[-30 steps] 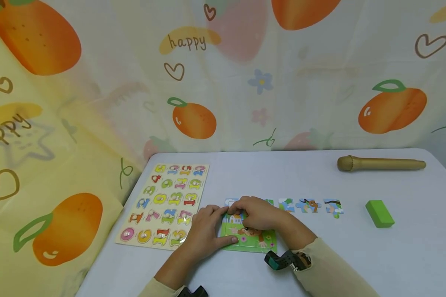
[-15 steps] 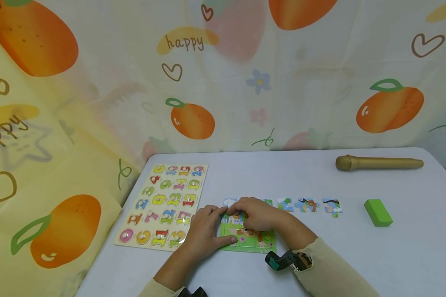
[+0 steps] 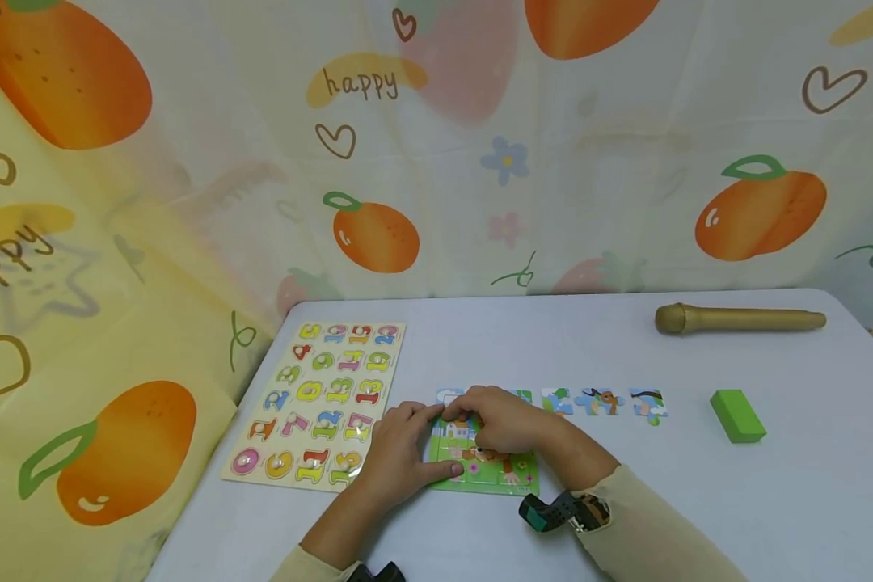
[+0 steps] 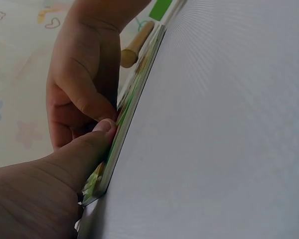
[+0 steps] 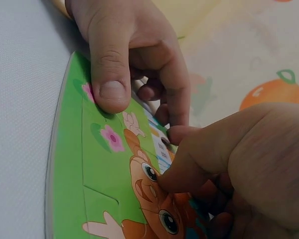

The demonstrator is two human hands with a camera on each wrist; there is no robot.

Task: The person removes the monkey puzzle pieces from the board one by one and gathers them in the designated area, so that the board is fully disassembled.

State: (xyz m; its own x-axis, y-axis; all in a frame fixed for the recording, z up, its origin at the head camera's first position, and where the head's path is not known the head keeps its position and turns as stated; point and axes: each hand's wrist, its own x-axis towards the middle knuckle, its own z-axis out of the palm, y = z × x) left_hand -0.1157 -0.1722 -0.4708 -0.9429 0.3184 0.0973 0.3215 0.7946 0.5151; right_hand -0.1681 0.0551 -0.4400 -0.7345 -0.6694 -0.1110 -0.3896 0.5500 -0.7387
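Note:
A jigsaw puzzle in a green-edged tray (image 3: 483, 487) lies near the table's front, showing a brown cartoon animal (image 5: 144, 181), pink flowers and a house. My left hand (image 3: 400, 449) lies at its left side, the straight thumb (image 5: 111, 92) resting on the face and the other fingers by the edge. Over the upper middle is my right hand (image 3: 505, 420), fingers curled down. Its thumb and index finger bear on a puzzle piece with the house (image 5: 162, 145), mostly hidden under the hand. Both hands' index fingertips meet near the tray's upper left.
Loose puzzle pieces lie in a row right of the tray: one with a tree (image 3: 556, 402), one with an animal (image 3: 600, 402), one with a branch (image 3: 647, 404). A number board (image 3: 329, 376) is at left. A green block (image 3: 738, 416) and gold microphone-shaped stick (image 3: 742, 318) are at right.
The head view has shifted a little, so everything sits slightly further left. Both hands keep the same pose on the puzzle.

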